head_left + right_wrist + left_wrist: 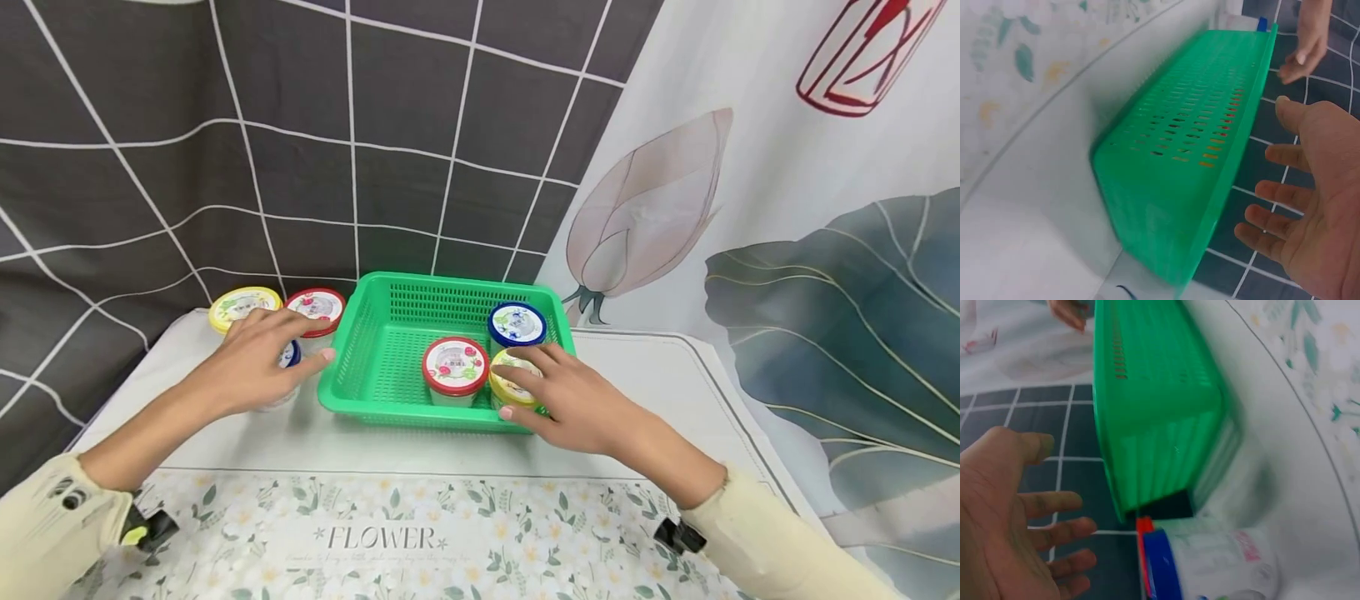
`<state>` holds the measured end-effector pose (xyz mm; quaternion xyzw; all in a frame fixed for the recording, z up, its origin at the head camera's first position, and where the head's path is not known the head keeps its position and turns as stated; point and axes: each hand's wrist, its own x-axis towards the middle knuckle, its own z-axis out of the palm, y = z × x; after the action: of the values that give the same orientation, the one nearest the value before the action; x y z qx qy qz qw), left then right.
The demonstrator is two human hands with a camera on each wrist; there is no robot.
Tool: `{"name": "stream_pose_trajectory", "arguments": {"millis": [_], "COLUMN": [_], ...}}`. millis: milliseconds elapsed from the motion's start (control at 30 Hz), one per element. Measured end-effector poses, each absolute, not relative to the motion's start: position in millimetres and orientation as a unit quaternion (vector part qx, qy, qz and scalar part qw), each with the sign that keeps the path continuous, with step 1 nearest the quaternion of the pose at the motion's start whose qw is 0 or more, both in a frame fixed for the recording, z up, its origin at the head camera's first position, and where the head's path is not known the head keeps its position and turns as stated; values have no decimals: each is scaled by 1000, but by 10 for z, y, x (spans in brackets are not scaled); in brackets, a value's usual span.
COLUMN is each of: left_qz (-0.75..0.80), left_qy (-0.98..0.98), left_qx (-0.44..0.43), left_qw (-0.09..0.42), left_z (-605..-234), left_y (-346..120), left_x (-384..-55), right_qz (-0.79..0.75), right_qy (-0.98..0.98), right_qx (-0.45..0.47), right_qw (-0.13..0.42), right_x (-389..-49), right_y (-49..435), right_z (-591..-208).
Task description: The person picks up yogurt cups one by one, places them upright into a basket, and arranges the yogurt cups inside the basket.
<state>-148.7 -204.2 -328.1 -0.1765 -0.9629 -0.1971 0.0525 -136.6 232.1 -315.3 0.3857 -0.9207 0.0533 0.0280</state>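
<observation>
A green plastic basket (405,410) stands on the table with three lidded tubs in it: one with a red lid (455,367), one with a blue lid (517,323) and one with a yellow lid (513,390). My right hand (577,404) is over the yellow-lidded tub, fingers spread, gripping nothing. Left of the basket stand a yellow-lidded tub (242,303), a red-lidded tub (318,306) and a blue-lidded tub (1216,565), partly hidden in the head view by my left hand (255,365). That hand hovers above them with its fingers apart and holds nothing.
The white table (360,450) has a flower-printed mat (390,575) along its near side. Behind it hangs a dark cloth with white grid lines (300,175). A pale curtain (675,308) with plant prints hangs at the right.
</observation>
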Motion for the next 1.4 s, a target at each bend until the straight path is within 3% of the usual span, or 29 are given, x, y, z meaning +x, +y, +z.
{"name": "stream_pose_trajectory", "arguments": {"millis": [400,767,1033,1400], "left_qz": [-166,-130,-125,-114], "left_qy": [-981,-985,-980,-979], "left_qx": [-101,-100,-144,-145], "left_qw": [12,-61,-53,-90], "left_z": [-3413,-3381,-3349,-3272], "left_y": [-2364,-2524,-2585,-2563], "left_x": [-1594,-1655,-1775,-1876], "right_qz": [53,35,19,5], "right_qy": [-927,-886,-902,-927], "right_qx": [364,434,411,369], "right_qw": [72,159,127,63], "right_x": [-1034,-1127,-1107,-1095], "right_y": [2528,2560,2500,2365], "right_z": [-3343,-3493,-3388,-3234]}}
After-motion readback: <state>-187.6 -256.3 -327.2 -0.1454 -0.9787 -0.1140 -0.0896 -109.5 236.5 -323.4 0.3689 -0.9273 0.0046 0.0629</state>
